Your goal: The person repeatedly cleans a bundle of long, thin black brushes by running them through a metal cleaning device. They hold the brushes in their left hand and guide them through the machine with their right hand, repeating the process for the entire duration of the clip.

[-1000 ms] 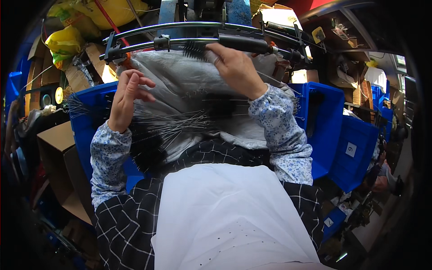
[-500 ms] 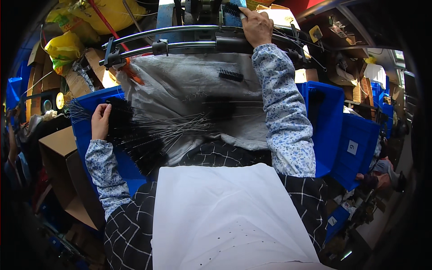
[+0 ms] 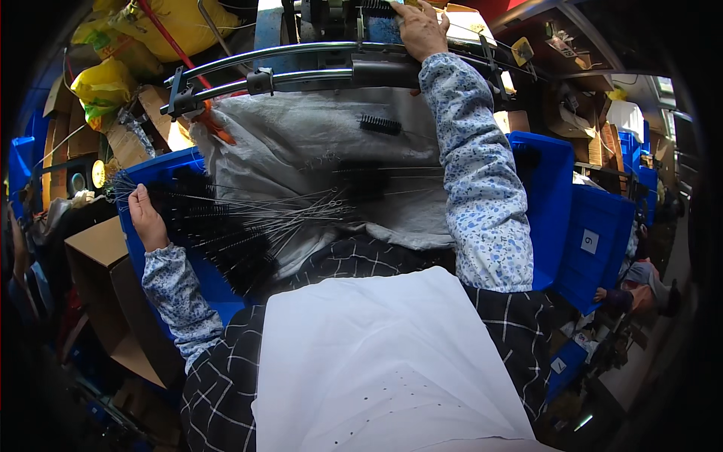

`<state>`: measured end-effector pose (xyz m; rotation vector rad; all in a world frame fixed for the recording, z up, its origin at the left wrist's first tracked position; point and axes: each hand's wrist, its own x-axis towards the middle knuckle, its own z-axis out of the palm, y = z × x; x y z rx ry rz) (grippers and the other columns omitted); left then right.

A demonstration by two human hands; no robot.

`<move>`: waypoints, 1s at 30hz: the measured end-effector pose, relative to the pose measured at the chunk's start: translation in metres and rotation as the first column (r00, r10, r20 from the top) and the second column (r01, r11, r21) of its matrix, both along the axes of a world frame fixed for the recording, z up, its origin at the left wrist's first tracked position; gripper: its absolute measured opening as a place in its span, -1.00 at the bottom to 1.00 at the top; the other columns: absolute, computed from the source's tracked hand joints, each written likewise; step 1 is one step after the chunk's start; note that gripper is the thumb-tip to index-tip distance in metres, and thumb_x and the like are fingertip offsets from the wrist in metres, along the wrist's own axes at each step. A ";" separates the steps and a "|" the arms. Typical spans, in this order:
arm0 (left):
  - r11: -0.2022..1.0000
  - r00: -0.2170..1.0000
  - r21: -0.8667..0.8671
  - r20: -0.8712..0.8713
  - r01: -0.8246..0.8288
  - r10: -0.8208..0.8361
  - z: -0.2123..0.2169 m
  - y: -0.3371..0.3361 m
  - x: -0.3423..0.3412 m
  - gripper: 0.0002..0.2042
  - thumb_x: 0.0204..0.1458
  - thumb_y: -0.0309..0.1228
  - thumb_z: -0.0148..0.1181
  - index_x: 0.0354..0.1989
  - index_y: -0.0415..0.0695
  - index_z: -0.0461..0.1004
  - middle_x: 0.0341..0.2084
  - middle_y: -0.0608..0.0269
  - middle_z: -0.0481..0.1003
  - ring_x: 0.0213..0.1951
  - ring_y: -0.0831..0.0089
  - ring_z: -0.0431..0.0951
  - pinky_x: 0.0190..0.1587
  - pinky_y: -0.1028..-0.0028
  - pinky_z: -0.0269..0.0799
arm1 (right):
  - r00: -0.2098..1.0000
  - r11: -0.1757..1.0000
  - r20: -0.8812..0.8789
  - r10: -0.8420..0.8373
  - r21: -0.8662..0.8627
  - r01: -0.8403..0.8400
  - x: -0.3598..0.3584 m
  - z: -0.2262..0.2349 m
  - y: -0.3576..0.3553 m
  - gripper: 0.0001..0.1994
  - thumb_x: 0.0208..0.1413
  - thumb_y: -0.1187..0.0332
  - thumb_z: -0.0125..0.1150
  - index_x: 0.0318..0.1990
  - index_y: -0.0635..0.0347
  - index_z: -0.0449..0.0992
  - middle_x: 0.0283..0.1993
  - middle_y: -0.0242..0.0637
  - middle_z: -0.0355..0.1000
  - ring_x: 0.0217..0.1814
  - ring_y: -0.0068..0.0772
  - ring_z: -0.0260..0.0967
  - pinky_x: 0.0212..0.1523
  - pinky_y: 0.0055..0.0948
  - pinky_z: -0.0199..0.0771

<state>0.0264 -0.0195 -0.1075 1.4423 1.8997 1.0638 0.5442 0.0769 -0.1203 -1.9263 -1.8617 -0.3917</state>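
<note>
My left hand point(image 3: 149, 220) is at the far left corner of a blue bin point(image 3: 167, 160), its thumb and fingers pinched at the ends of a bundle of thin wires point(image 3: 120, 187). Beside it lies a pile of black bristle brushes point(image 3: 230, 245), their wire stems point(image 3: 309, 209) fanned to the right over a grey cloth point(image 3: 301, 135). My right hand point(image 3: 422, 32) is up at the machine point(image 3: 335, 22), fingers curled at the end of a black brush point(image 3: 376, 8). Its grip is partly hidden. Another short black brush point(image 3: 380, 123) lies alone on the cloth.
Curved-looking metal rails point(image 3: 301, 78) cross in front of the machine. Another blue bin point(image 3: 546, 203) stands to my right, an open cardboard box point(image 3: 124, 301) to my left. Yellow bags point(image 3: 105, 83) lie far left. A person point(image 3: 640, 282) is at the far right.
My left hand has moved left from the brush pile to the wire bundle at the bin's corner. My right hand has shifted slightly up and left along the machine.
</note>
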 end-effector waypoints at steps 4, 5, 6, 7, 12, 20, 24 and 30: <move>0.995 0.994 0.021 0.045 -0.103 0.102 -0.008 -0.006 -0.014 -0.73 0.07 -0.25 -0.15 -0.38 -0.24 0.31 -0.54 0.38 0.31 -0.43 0.62 0.25 -0.33 0.65 0.19 | 0.983 0.981 0.013 -0.181 -0.064 0.182 0.000 0.004 -0.025 -0.57 -0.10 0.13 -0.01 0.00 -0.10 0.24 -0.04 -0.29 0.22 0.05 -0.19 0.02 -0.02 -0.09 -0.03; 0.994 0.994 0.044 0.019 -0.105 0.104 -0.009 -0.004 -0.010 -0.73 0.07 -0.25 -0.16 -0.37 -0.24 0.31 -0.52 0.37 0.32 -0.42 0.62 0.26 -0.32 0.65 0.19 | 0.973 0.967 -0.012 -0.230 -0.116 0.227 0.002 0.006 -0.031 -0.57 -0.10 0.13 -0.01 0.00 -0.08 0.24 -0.04 -0.29 0.23 0.04 -0.17 0.02 -0.03 -0.09 -0.01; 0.992 0.994 0.068 -0.006 -0.108 0.109 -0.008 -0.002 -0.006 -0.74 0.07 -0.26 -0.16 -0.37 -0.24 0.31 -0.51 0.35 0.32 -0.41 0.61 0.27 -0.30 0.64 0.20 | 0.960 0.949 -0.036 -0.277 -0.168 0.268 0.002 0.010 -0.036 -0.56 -0.11 0.13 -0.01 0.00 -0.06 0.24 -0.03 -0.28 0.23 0.04 -0.16 0.03 -0.04 -0.10 0.00; 0.990 0.997 0.125 -0.025 -0.067 0.070 -0.007 -0.002 -0.002 -0.75 0.08 -0.28 -0.17 -0.36 -0.24 0.31 -0.49 0.34 0.33 -0.39 0.60 0.28 -0.28 0.63 0.20 | 0.966 0.960 -0.057 -0.253 -0.137 0.244 -0.001 0.013 -0.039 -0.57 -0.11 0.16 -0.01 -0.02 0.00 0.27 -0.07 -0.26 0.28 -0.01 -0.18 0.12 -0.06 -0.13 0.05; 0.936 0.963 0.350 0.258 -0.018 -0.079 0.049 0.010 0.032 -0.79 0.09 -0.36 -0.20 -0.32 -0.25 0.30 -0.42 0.25 0.35 -0.30 0.54 0.32 -0.17 0.59 0.22 | 0.972 0.979 -0.137 -0.189 -0.101 0.176 -0.007 0.006 -0.032 -0.60 -0.13 0.21 0.02 -0.05 0.06 0.31 -0.13 -0.24 0.33 -0.10 -0.22 0.26 -0.09 -0.12 0.12; 0.696 0.556 0.634 -0.730 0.337 0.396 0.129 0.001 -0.002 -0.79 -0.16 -0.61 0.00 -0.27 -0.31 0.36 -0.36 0.03 0.38 -0.21 0.15 0.37 -0.14 0.36 0.26 | 0.969 0.977 -0.165 -0.186 -0.134 0.165 -0.033 0.016 -0.027 -0.61 -0.12 0.25 0.01 -0.07 0.10 0.31 -0.13 -0.22 0.32 -0.10 -0.20 0.26 -0.13 -0.09 0.15; 0.721 0.580 0.624 -0.720 0.301 0.381 0.133 -0.011 0.000 -0.79 -0.16 -0.62 -0.01 -0.28 -0.30 0.38 -0.35 0.04 0.38 -0.24 0.16 0.39 -0.16 0.36 0.28 | 0.967 0.979 -0.179 -0.181 -0.123 0.160 -0.039 0.013 -0.024 -0.62 -0.12 0.26 0.00 -0.07 0.11 0.31 -0.13 -0.22 0.32 -0.09 -0.20 0.26 -0.14 -0.08 0.15; 0.767 0.477 0.541 -0.805 0.345 0.354 0.132 -0.018 -0.002 -0.79 -0.14 -0.59 -0.01 -0.26 -0.28 0.38 -0.31 0.04 0.38 -0.22 0.18 0.39 -0.19 0.35 0.29 | 0.965 0.980 -0.188 -0.184 -0.112 0.165 -0.053 0.010 -0.016 -0.62 -0.13 0.28 0.00 -0.07 0.12 0.32 -0.13 -0.23 0.32 -0.12 -0.22 0.27 -0.16 -0.11 0.15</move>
